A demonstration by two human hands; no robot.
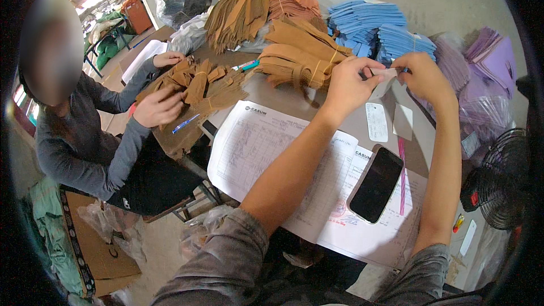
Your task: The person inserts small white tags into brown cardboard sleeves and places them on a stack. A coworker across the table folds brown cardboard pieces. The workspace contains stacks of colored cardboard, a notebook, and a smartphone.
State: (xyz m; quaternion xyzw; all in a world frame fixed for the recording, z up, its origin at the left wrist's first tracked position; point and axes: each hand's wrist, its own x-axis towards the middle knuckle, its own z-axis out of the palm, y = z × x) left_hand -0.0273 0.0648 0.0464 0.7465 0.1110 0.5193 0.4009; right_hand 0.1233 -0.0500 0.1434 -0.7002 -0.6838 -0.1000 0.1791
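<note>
Over the far side of the table, my left hand (352,84) and my right hand (424,77) are close together, thumbs and fingertips closed on a small pale paper tag (384,86). A dark bit beside my left thumb is too small to make out. Just below my hands lie a white tag (376,122) with writing and another pale tag (403,121). Under my forearms an open record book (263,150) is spread out. A black-screened phone (375,186) rests on its right page, with a purple pen (402,178) alongside.
Brown fabric bundles (303,54), blue stacks (368,14) and purple stacks (490,59) line the table's back. At left, a co-worker (96,136) handles brown pieces (198,82) near a blue pen (186,124). A black fan (501,178) stands at right.
</note>
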